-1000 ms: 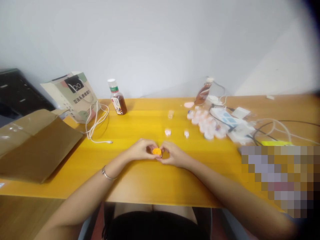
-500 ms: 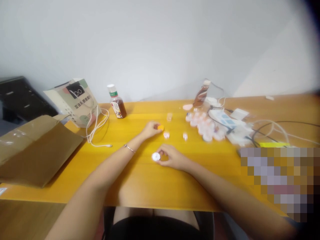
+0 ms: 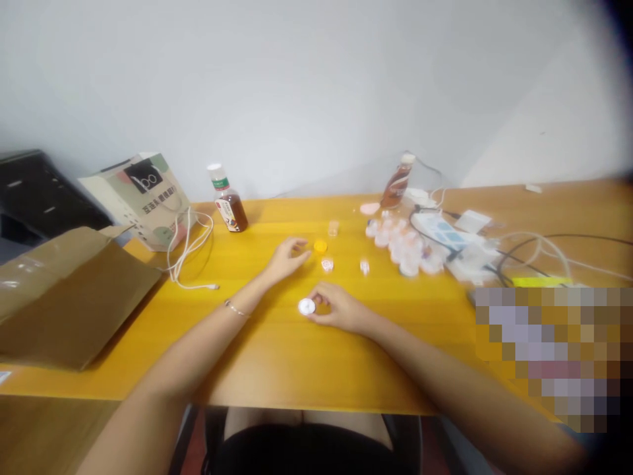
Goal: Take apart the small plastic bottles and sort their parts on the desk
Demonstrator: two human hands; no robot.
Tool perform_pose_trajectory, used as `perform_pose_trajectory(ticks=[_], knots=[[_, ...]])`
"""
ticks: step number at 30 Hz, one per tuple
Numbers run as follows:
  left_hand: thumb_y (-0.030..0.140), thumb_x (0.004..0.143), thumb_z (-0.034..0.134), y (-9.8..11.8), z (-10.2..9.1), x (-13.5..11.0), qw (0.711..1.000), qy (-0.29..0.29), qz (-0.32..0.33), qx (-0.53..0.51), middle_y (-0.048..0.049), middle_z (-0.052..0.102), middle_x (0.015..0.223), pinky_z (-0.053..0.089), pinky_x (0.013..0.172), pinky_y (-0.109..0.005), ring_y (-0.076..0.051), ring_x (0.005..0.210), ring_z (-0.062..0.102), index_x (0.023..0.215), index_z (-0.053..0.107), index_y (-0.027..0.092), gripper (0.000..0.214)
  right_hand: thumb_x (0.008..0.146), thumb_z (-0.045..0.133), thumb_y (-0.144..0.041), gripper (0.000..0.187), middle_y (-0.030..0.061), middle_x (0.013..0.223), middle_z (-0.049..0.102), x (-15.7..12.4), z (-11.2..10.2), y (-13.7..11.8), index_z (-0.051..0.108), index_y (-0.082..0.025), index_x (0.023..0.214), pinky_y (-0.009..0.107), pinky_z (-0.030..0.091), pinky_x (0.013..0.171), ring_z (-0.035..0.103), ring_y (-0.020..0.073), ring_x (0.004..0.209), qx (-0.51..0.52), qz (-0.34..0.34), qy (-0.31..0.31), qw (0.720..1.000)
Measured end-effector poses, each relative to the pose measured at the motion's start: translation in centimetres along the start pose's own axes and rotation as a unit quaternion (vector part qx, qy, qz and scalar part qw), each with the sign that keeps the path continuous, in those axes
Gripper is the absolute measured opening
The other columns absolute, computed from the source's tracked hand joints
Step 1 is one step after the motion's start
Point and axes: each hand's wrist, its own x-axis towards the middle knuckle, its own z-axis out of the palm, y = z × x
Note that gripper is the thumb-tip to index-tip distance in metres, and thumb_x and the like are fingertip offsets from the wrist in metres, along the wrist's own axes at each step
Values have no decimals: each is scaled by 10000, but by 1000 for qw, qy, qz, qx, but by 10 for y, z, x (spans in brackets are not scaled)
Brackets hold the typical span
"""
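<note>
My right hand (image 3: 341,309) rests on the yellow table (image 3: 277,356) with its fingers closed round a small white round container (image 3: 306,306). My left hand (image 3: 287,257) lies further back, fingers loosely spread and holding nothing. A small orange cap (image 3: 320,246) sits on the table just right of its fingertips, apart from them. Two small clear pieces (image 3: 327,264) (image 3: 364,266) lie beyond my right hand, and a third clear piece (image 3: 333,228) is farther back.
A brown paper bag (image 3: 74,297) lies at the left, with a printed paper bag (image 3: 143,198) and a white cable (image 3: 190,251) behind it. A tea bottle (image 3: 227,201) stands at the back. Several pink-white small containers (image 3: 403,244), another bottle (image 3: 395,185), chargers and cables crowd the right.
My hands held the orange-capped container together; my left hand took the orange cap away, set it down farther back and let go. My right hand kept the white container.
</note>
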Motion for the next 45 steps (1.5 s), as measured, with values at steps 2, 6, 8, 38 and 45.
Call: perform_pose_trajectory(ticks=[2, 6, 8, 38, 45], knots=[[324, 783, 551, 9, -16, -20, 996, -80, 27, -14, -66, 627, 962, 443, 713, -247, -153, 851, 577, 981, 609, 150, 269, 688, 637, -247, 163, 0, 743, 550, 0, 1, 0, 542, -180, 802, 246, 386, 627, 497, 126, 674, 1, 8, 10, 1000], [345, 783, 572, 19, -38, -57, 972, -222, 59, -48, -49, 640, 941, 432, 709, -237, -142, 845, 577, 982, 617, 168, 270, 698, 628, -266, 158, -5, 723, 530, 1, 2, -1, 541, -184, 801, 247, 384, 617, 490, 126, 663, 0, 16, 24, 1000], [325, 769, 595, 18, -39, -68, 964, -251, 65, -66, -54, 634, 944, 433, 740, -249, -140, 847, 570, 1001, 604, 163, 283, 704, 623, -267, 153, -6, 715, 524, 1, 2, -1, 541, -184, 802, 247, 382, 609, 487, 126, 658, -1, 16, 26, 1000], [235, 886, 413, 22, -21, -79, 956, -245, 162, 14, -70, 536, 944, 402, 848, -283, -157, 899, 514, 1039, 589, 182, 239, 710, 629, -273, 230, -16, 711, 496, 1, 3, 1, 502, -186, 881, 244, 378, 600, 460, 120, 639, 4, 15, 19, 1000], [216, 894, 375, 25, -18, -75, 947, -275, 167, 13, -66, 535, 937, 402, 824, -278, -153, 873, 508, 986, 544, 172, 197, 705, 612, -276, 179, -25, 680, 457, 2, 2, 1, 465, -193, 767, 243, 360, 588, 426, 115, 618, -17, -1, 12, 1000]])
